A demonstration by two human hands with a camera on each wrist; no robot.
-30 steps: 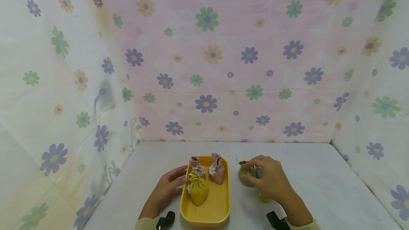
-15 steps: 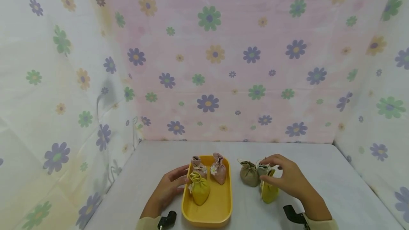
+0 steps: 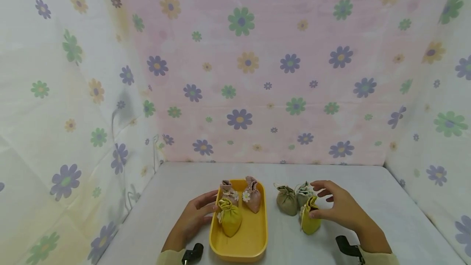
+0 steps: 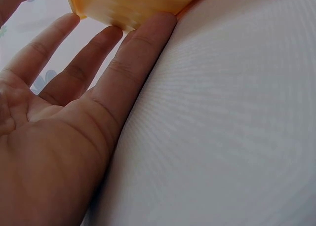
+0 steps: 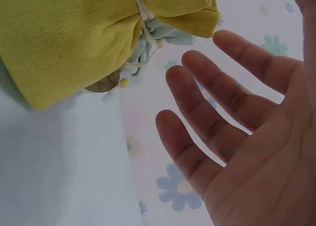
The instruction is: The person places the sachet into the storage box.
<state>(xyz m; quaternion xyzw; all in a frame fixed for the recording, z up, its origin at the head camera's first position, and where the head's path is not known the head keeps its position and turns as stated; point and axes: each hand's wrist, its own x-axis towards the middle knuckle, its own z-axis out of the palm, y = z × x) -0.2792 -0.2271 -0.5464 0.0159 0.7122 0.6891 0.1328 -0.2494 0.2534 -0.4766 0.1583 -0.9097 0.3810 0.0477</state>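
My left hand lies along the left side of a yellow tray, its straight fingertips at the tray wall in the left wrist view. Inside the tray sit a yellow drawstring pouch and two pinkish pouches with white flowers. On the table to the right, my right hand is beside another yellow drawstring pouch, thumb overlapping its top in the head view. The right wrist view shows the fingers relaxed and spread, holding nothing. Left of that pouch stand an olive-brown pouch and a grey-green pouch.
A white-covered table carries everything. Flower-print cloth hangs behind it and along both sides. A black wrist mount sits near each sleeve.
My right hand has moved right, off the olive-brown pouch and then back from the grey-green one, to the yellow pouch's right side. My left hand stays at the tray.
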